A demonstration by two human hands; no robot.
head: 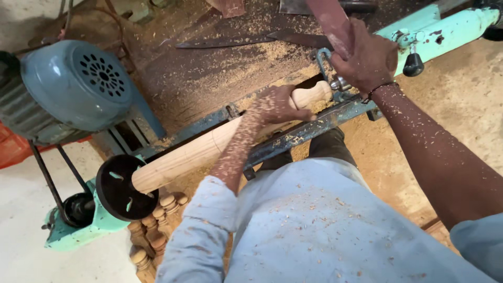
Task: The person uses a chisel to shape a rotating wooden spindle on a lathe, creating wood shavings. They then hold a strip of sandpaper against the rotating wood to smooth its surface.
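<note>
A long pale wooden spindle is mounted in a lathe, running from a dark round faceplate at the lower left to the turquoise tailstock at the upper right. My left hand, dusted with wood shavings, rests over the spindle near its rounded right end. My right hand grips the reddish-brown handle of a turning tool above the tool rest. The tool's tip is hidden behind my hands.
A blue-grey electric motor sits at the upper left, with a belt running down to the headstock. Several turned wooden pieces lie under the lathe. Long metal chisels rest on the sawdust-covered bench behind.
</note>
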